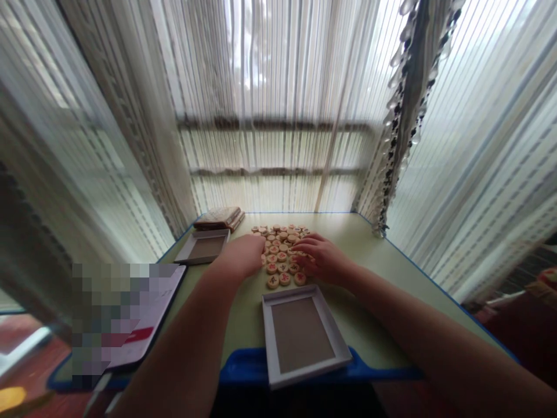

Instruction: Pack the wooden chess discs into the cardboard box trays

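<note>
Reaching beyond the near box (300,334), the left hand (246,254) curls past its far left corner, grip unclear; round pieces (282,256) lie just beyond the box, the right hand (321,258) loosely spread over some, where a light, level touch should prevent tipping.

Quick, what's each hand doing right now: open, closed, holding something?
Left hand: at the round pieces, fingers mostly hidden; grip cannot be told.
Right hand: open, fingers spread over the round pieces.
</note>
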Demonstrator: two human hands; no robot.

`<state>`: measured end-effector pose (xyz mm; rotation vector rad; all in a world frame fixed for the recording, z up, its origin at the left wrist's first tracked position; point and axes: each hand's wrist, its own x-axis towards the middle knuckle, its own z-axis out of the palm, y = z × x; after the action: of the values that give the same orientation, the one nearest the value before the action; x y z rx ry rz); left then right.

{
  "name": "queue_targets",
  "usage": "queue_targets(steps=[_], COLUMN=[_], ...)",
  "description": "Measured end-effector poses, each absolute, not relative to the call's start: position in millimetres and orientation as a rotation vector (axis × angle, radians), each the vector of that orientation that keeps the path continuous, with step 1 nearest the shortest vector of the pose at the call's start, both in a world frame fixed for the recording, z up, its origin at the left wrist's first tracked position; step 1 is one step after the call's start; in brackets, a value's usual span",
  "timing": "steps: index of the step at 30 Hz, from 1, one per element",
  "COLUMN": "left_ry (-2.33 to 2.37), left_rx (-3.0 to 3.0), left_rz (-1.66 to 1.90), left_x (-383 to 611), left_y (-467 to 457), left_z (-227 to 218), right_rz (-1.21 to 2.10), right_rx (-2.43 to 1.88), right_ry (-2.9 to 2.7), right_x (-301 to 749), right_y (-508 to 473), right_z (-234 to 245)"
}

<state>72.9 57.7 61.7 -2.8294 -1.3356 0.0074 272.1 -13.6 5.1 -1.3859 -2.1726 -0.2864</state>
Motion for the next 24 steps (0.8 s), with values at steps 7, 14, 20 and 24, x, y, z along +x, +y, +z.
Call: queue_targets(steps=[7, 14, 20, 24], left_ry=[-1.212, -1.27, -1.336, -1.341], left_rx=[-2.888, -2.985, -2.861, -2.87], left_rz=[0.151, 0.137, 0.005, 0.001], left_x=[74, 69, 72, 78], left_y=[53, 62, 66, 71], left_z=[61, 60, 59, 51], right_rz=[-0.244, -0.27, -0.336, -0.414], right_rx=[-1.364, -1.361, -1.442, -1.543], right_ry=[-2.202, -2.179, -2.114, -1.966], right_x=[269, 270, 276, 280], right_y=[-15, -15, -13, -11], right_z=[6, 6, 4, 4])
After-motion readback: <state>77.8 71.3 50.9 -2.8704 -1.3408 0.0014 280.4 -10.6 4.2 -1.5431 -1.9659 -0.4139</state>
